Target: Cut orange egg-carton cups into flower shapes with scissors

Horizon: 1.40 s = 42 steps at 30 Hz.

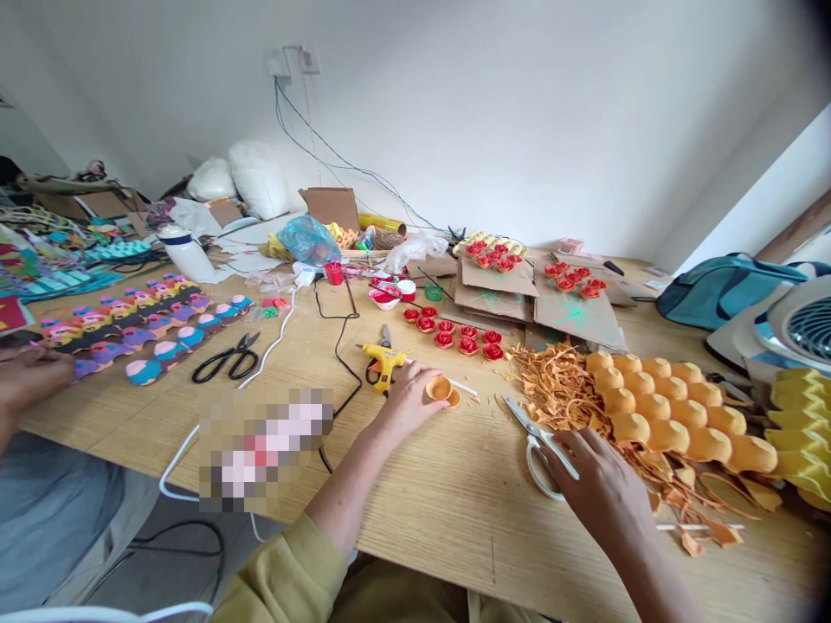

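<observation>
My left hand [410, 396] pinches a small orange cup [439, 388] cut from egg tray. A second orange cup piece [455, 399] shows just behind it, partly hidden. My right hand [601, 480] has its fingers curled at one handle of the white-handled scissors [537, 446], whose blades lie on the table pointing away to the left. A yellow glue gun [383, 363] lies just beyond my left hand. Right of the scissors are a heap of orange offcuts [551, 381] and an orange egg tray [655, 402] with its cups upside down.
Red paper-like roses [467, 346] stand in rows beyond my hands, more on cardboard [497, 298]. Black-handled scissors [234, 359] and a white cable [276, 346] lie left. A co-worker's hand [39, 376] is beside painted egg trays [156, 324]. A fan-like machine [792, 320] stands right.
</observation>
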{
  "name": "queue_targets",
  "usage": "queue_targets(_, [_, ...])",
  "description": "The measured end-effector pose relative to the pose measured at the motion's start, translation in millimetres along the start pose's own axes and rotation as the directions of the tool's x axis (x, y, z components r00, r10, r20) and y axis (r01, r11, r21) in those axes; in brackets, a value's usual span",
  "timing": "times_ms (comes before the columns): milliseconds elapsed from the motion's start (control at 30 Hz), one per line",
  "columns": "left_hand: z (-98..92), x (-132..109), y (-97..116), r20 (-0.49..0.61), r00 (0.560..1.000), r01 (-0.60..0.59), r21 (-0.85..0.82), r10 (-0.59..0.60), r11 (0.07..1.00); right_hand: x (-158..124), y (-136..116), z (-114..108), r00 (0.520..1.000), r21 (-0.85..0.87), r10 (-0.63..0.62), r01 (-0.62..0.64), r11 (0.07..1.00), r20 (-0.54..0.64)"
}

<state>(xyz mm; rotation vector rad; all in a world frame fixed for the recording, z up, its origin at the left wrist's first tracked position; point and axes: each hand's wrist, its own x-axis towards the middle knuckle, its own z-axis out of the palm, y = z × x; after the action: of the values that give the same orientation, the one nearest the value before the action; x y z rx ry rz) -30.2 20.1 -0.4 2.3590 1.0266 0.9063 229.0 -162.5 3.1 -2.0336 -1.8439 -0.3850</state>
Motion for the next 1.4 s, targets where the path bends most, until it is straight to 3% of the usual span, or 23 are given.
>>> queue_targets(167, [15.5, 3.0, 2.0, 0.069, 0.997, -0.02, -0.032, 0.022, 0.999, 4.6, -19.1, 7.6, 0.993, 0.073, -0.094, 0.099, 0.992, -0.066])
queue_targets(333, [23.5, 1.6, -1.5, 0.126, 0.992, 0.027, -0.087, -0.016, 0.996, 11.1, -38.9, 11.2, 0.994, 0.197, -0.11, 0.104, 0.975, 0.018])
queue_targets(467, [22.2, 1.9, 4.0, 0.141, 0.987, 0.109, -0.229, -0.078, 0.967, 26.2, -55.8, 12.1, 0.988, 0.416, -0.088, 0.028, 0.909, 0.126])
queue_targets(600, [18.2, 1.1, 12.4, 0.187, 0.971, 0.228, -0.521, -0.151, 0.823, 44.9, -71.8, 23.8, 0.984, 0.697, 0.034, -0.148, 0.701, 0.176])
queue_targets(700, [14.8, -1.9, 20.3, 0.269, 0.956, 0.274, -0.682, -0.117, 0.677, 51.3, -82.1, 35.8, 0.958, 0.892, 0.059, -0.283, 0.352, 0.28])
queue_targets(800, [12.7, -5.4, 28.0, 0.302, 0.948, 0.284, -0.658, -0.101, 0.697, 50.4, -88.2, 43.1, 0.932, 0.932, -0.027, -0.363, -0.019, 0.362])
queue_targets(867, [11.9, -7.0, 32.0, 0.274, 0.957, 0.247, -0.603, -0.094, 0.759, 48.3, -89.5, 44.8, 0.922, 0.907, -0.049, -0.387, -0.165, 0.384])
queue_targets(933, [10.9, -7.9, 35.2, 0.243, 0.967, 0.199, -0.541, -0.074, 0.817, 46.3, -89.1, 45.2, 0.92, 0.891, -0.043, -0.389, -0.235, 0.391])
queue_targets(1100, [6.1, -8.4, 42.5, 0.168, 0.986, 0.093, -0.447, -0.018, 0.89, 44.6, -87.5, 44.1, 0.923, 0.885, -0.051, -0.382, -0.267, 0.383])
queue_targets(1267, [6.0, -9.1, 45.1, 0.218, 0.972, 0.191, -0.538, -0.083, 0.821, 45.2, -86.7, 44.1, 0.909, 0.81, -0.02, -0.382, -0.444, 0.417])
queue_targets(1400, [5.5, -8.4, 46.0, 0.237, 0.965, 0.225, -0.537, -0.111, 0.813, 44.0, -85.2, 43.4, 0.886, 0.782, -0.017, -0.418, -0.462, 0.464])
